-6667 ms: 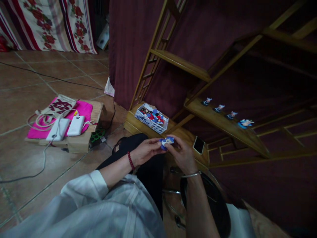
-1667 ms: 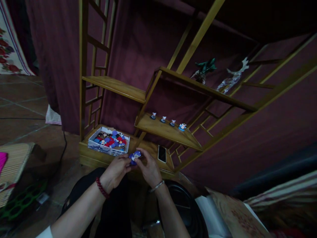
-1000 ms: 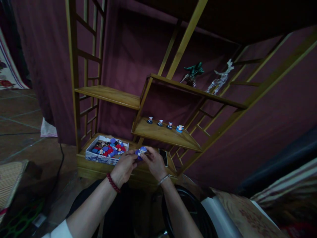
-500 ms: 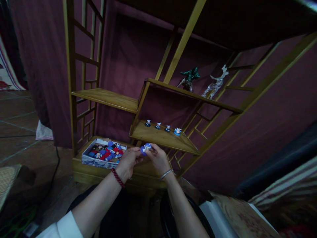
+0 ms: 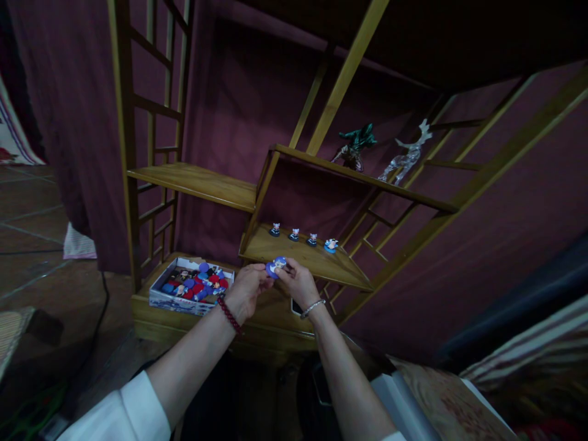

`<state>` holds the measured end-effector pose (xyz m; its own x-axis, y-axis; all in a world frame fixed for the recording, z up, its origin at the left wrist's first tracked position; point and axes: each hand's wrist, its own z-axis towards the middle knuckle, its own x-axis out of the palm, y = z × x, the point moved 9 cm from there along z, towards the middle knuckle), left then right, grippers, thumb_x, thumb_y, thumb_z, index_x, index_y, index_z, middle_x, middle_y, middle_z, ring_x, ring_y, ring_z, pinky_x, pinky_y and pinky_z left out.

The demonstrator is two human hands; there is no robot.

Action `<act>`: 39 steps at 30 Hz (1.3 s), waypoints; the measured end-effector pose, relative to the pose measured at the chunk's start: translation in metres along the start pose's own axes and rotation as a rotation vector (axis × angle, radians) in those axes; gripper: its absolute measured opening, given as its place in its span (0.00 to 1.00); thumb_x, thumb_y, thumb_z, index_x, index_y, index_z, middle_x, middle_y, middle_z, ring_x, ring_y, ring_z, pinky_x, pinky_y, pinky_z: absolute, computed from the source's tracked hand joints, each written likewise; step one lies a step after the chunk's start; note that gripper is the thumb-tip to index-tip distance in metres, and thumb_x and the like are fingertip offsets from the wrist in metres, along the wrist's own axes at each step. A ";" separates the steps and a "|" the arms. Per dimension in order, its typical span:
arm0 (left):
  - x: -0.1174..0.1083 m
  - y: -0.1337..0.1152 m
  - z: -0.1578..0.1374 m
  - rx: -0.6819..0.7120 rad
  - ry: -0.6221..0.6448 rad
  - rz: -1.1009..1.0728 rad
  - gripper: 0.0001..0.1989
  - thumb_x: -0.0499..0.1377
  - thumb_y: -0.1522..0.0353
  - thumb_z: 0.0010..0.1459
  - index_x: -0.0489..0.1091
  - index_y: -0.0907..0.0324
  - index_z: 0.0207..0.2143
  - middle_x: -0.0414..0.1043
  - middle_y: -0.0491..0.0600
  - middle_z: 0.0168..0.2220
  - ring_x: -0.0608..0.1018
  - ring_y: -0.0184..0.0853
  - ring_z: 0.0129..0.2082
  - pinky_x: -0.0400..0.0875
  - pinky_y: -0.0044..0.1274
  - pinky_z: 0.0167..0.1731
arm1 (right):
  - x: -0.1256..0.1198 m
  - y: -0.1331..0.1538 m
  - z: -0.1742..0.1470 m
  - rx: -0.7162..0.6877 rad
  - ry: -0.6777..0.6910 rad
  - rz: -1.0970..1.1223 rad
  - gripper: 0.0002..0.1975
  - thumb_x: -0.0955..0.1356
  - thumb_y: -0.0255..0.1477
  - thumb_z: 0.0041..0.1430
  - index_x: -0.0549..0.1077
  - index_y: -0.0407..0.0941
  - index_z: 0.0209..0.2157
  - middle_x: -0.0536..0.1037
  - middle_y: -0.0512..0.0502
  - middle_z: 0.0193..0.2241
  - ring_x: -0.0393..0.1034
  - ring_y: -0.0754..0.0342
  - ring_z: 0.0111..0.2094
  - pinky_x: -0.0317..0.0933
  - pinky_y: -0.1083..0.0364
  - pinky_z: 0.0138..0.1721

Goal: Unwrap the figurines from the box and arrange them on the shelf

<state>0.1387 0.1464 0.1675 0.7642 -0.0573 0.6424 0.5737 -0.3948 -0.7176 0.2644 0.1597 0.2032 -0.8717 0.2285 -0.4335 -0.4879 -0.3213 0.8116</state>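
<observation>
Between my two hands is a small purple and white figurine [image 5: 276, 267] on a round purple base, held just in front of the low shelf [image 5: 261, 246]. My right hand [image 5: 297, 283] pinches it from the right, thumb across its front. The fingers of my left hand [image 5: 250, 286] close on the base's left edge. Behind them, several small figurines stand in a row on that shelf: dark-based ones such as this one [image 5: 294, 234], and a blue-based one [image 5: 331, 245] at the right end. To the left, an open cardboard box [image 5: 190, 306] holds a jumble of red, blue and purple figurines.
The wooden display rack [image 5: 195, 185] has stepped shelves and lattice sides. On the upper right shelf stand a dark green statuette [image 5: 356, 147] and a clear deer figure [image 5: 407, 157]. A phone-like object [image 5: 296, 307] lies below my right hand. A pale box [image 5: 404, 401] sits at lower right.
Both hands have moved slightly up and to the right with the figurine, closer to the low shelf. The phone-like object under my right wrist has come into sight. The view has shifted a little.
</observation>
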 end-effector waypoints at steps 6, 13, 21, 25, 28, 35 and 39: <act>0.009 -0.005 0.016 0.018 0.037 -0.063 0.10 0.54 0.85 0.44 0.67 0.65 0.26 0.71 0.50 0.26 0.73 0.27 0.27 0.69 0.20 0.34 | -0.007 -0.005 0.017 0.007 -0.013 0.002 0.13 0.68 0.32 0.48 0.70 0.43 0.37 0.77 0.45 0.35 0.73 0.52 0.38 0.67 0.53 0.41; 0.016 -0.009 0.032 0.028 0.045 -0.120 0.12 0.52 0.88 0.44 0.67 0.65 0.23 0.71 0.50 0.27 0.73 0.27 0.29 0.70 0.23 0.40 | -0.012 -0.017 0.041 0.026 -0.021 -0.013 0.12 0.68 0.30 0.47 0.70 0.44 0.37 0.77 0.46 0.35 0.73 0.53 0.38 0.67 0.54 0.42; 0.019 -0.017 0.043 0.029 0.010 -0.124 0.12 0.51 0.88 0.45 0.65 0.65 0.22 0.71 0.50 0.27 0.74 0.27 0.30 0.69 0.25 0.44 | -0.015 -0.032 0.065 0.085 -0.051 -0.063 0.12 0.68 0.30 0.47 0.71 0.43 0.36 0.78 0.45 0.36 0.73 0.52 0.38 0.66 0.52 0.44; 0.022 -0.018 0.052 0.036 0.026 -0.117 0.12 0.50 0.87 0.45 0.65 0.65 0.23 0.71 0.51 0.28 0.74 0.27 0.31 0.69 0.25 0.45 | -0.016 -0.034 0.076 0.110 -0.055 -0.120 0.12 0.68 0.29 0.47 0.71 0.43 0.37 0.78 0.45 0.35 0.73 0.53 0.37 0.66 0.53 0.43; 0.024 -0.019 0.060 0.032 0.028 -0.109 0.13 0.49 0.88 0.44 0.66 0.65 0.24 0.71 0.51 0.28 0.73 0.27 0.31 0.68 0.26 0.45 | -0.016 -0.037 0.085 0.110 -0.046 -0.173 0.11 0.67 0.28 0.48 0.71 0.43 0.36 0.78 0.46 0.34 0.73 0.54 0.36 0.65 0.54 0.42; 0.032 -0.023 0.081 0.025 0.039 -0.124 0.15 0.49 0.89 0.41 0.67 0.65 0.23 0.70 0.49 0.27 0.73 0.27 0.31 0.67 0.26 0.47 | -0.016 -0.040 0.104 0.110 -0.059 -0.298 0.10 0.67 0.27 0.49 0.71 0.43 0.36 0.77 0.49 0.30 0.72 0.56 0.32 0.64 0.57 0.37; 0.033 -0.023 0.090 0.031 0.044 -0.145 0.15 0.49 0.89 0.40 0.68 0.65 0.22 0.71 0.50 0.28 0.72 0.27 0.31 0.67 0.26 0.47 | -0.015 -0.038 0.109 0.127 -0.064 -0.418 0.10 0.67 0.27 0.49 0.72 0.42 0.36 0.77 0.48 0.29 0.71 0.56 0.30 0.63 0.58 0.34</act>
<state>0.1773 0.2360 0.1804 0.6594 -0.0423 0.7506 0.6865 -0.3732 -0.6241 0.3010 0.2685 0.2212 -0.5939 0.3729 -0.7129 -0.7851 -0.0746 0.6149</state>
